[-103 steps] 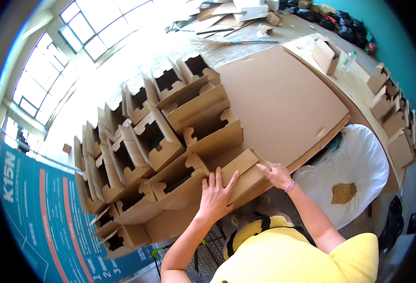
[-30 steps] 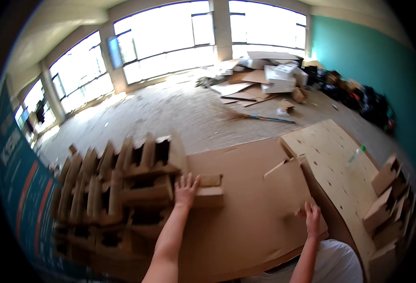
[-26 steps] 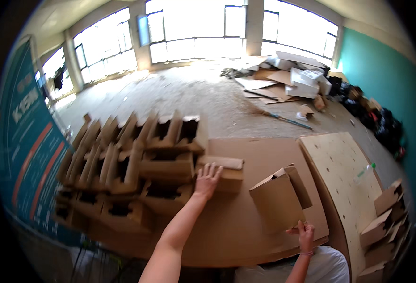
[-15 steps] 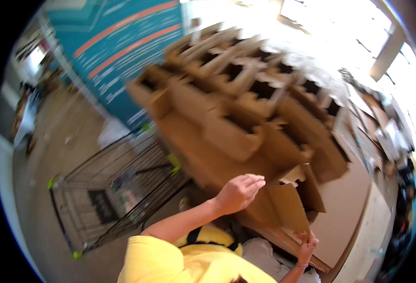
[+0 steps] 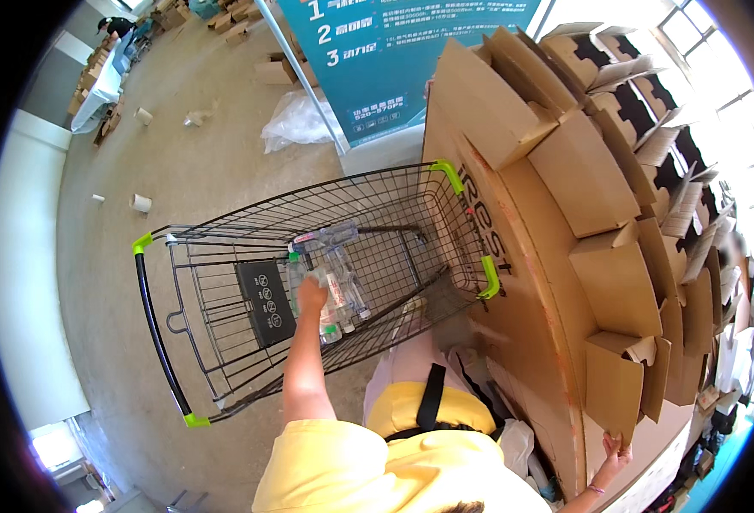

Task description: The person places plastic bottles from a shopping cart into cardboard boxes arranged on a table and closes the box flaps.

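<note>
A black wire shopping cart [image 5: 368, 179] with bright green corner pieces stands to my left. Several clear plastic bottles [image 5: 351, 295] lie in it beside a dark panel. My left hand [image 5: 312, 297] reaches down among them at the near end of the pile; its fingers are hidden, so I cannot tell whether it grips one. On the right, my right hand [image 5: 616, 451] pinches the lower edge of an open cardboard box [image 5: 614, 376], the nearest in a cluster of brown boxes standing on a large carton [image 5: 531, 282].
A blue-green printed banner [image 5: 385, 77] stands beyond the cart, with crumpled clear plastic [image 5: 298, 122] on the floor by it. Small white cylinders [image 5: 141, 203] lie on the concrete. Far left, a person [image 5: 118, 32] bends near stacked boxes. Bright windows line the right.
My view has swung left toward the cart. My left hand has gone from over the boxes down to the bottles. My right hand still holds the box's edge.
</note>
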